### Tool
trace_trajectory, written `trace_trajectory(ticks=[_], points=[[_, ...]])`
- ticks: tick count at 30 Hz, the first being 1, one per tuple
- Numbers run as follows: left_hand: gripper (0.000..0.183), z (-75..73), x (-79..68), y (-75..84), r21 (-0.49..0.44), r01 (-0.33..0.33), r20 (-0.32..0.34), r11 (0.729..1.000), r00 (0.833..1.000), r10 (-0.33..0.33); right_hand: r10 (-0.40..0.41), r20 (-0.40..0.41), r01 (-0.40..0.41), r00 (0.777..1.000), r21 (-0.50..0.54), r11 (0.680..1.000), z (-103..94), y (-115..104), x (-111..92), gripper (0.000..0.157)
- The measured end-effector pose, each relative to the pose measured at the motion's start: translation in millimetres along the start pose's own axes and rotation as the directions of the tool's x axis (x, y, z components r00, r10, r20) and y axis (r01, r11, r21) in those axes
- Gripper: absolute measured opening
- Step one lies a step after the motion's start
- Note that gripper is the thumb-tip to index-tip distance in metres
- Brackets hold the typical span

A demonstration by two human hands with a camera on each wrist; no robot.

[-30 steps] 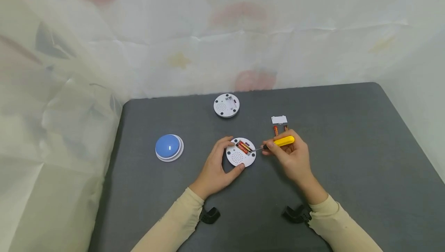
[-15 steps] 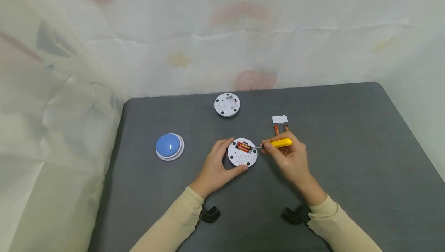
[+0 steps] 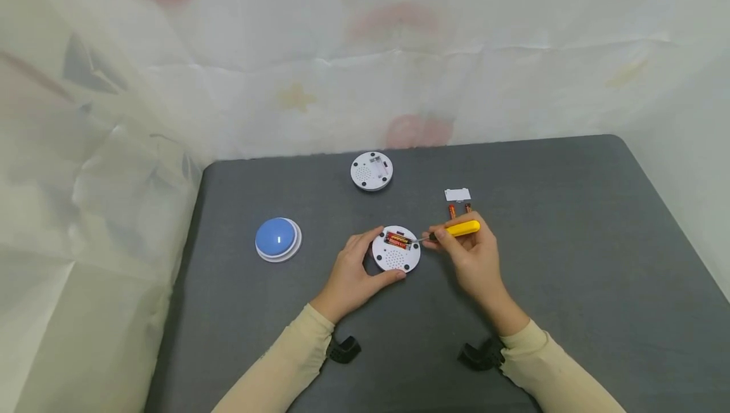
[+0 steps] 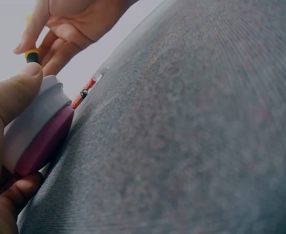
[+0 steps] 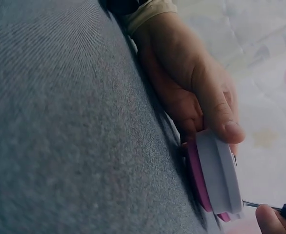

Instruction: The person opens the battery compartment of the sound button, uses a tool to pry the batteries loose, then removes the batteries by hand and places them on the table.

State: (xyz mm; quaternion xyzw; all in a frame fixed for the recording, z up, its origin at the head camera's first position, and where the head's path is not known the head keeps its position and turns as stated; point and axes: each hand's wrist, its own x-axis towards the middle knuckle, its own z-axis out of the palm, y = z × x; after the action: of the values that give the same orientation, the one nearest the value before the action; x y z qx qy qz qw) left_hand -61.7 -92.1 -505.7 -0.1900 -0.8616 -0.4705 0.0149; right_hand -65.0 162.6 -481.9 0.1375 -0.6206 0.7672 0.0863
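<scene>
Upside down on the table lies a round white push-button device (image 3: 396, 260) with a pink-purple top underneath. My left hand (image 3: 352, 273) grips its left side between thumb and fingers. In its uncovered compartment sit two red-and-black batteries (image 3: 398, 240). My right hand (image 3: 476, 254) holds a yellow-handled screwdriver (image 3: 463, 228), whose tip meets the right end of the batteries. In the right wrist view the screwdriver's metal shaft (image 5: 255, 204) reaches the device's edge. Just beyond my right hand lie two loose batteries (image 3: 452, 211) and a white battery cover (image 3: 457, 194).
Another overturned white device (image 3: 371, 171) rests near the table's back edge, its battery compartment uncovered. A blue-topped button (image 3: 276, 239) stands upright at left. Patterned sheeting (image 3: 319, 83) hangs behind and to the left of the grey table (image 3: 570, 242).
The device has turned slightly under my left hand, so the batteries lie nearer to horizontal. My right hand has shifted a little left, with the screwdriver still at the battery ends.
</scene>
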Motion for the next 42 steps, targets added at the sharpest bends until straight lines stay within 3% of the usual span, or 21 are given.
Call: trace_trajectory(ticks=[8, 12, 17, 25, 29, 37, 42], points=[[0.093, -0.3, 1.9, -1.3, -0.002, -0.014, 0.007, 1.000, 1.000, 0.014, 0.059, -0.072, -0.043, 0.996, 0.215, 0.976, -3.9, 9, 3, 0.024], [0.093, -2.0, 2.2, -1.3, -0.002, -0.014, 0.002, 1.000, 1.000, 0.014, 0.077, -0.097, -0.049, 0.992, 0.266, 0.963, -2.8, 12, 4, 0.030], [0.093, -2.9, 1.4, -2.8, 0.012, -0.015, -0.001, 1.000, 1.000, 0.015, 0.097, -0.127, -0.056, 0.987, 0.296, 0.954, -1.2, 12, 4, 0.024], [0.092, -1.4, 2.7, -6.8, 0.022, -0.022, -0.003, 1.000, 1.000, 0.022, 0.078, -0.126, -0.041, 0.989, 0.272, 0.961, -2.6, 10, 4, 0.023], [0.092, -2.9, 3.1, -8.5, 0.033, -0.032, 0.004, 0.999, 0.999, 0.032, 0.071, -0.176, -0.024, 0.982, 0.259, 0.966, -0.4, 8, 4, 0.022], [0.094, -7.3, 0.3, -11.5, 0.006, 0.013, 0.010, 1.000, 1.000, -0.014, 0.022, -0.325, 0.044, 0.946, 0.195, 0.980, -5.6, 7, 14, 0.020], [0.083, -8.0, -0.6, -14.2, -0.048, -0.019, -0.016, 0.999, 1.000, 0.018, 0.011, -0.404, 0.048, 0.915, 0.135, 0.990, -21.0, -2, 25, 0.039]])
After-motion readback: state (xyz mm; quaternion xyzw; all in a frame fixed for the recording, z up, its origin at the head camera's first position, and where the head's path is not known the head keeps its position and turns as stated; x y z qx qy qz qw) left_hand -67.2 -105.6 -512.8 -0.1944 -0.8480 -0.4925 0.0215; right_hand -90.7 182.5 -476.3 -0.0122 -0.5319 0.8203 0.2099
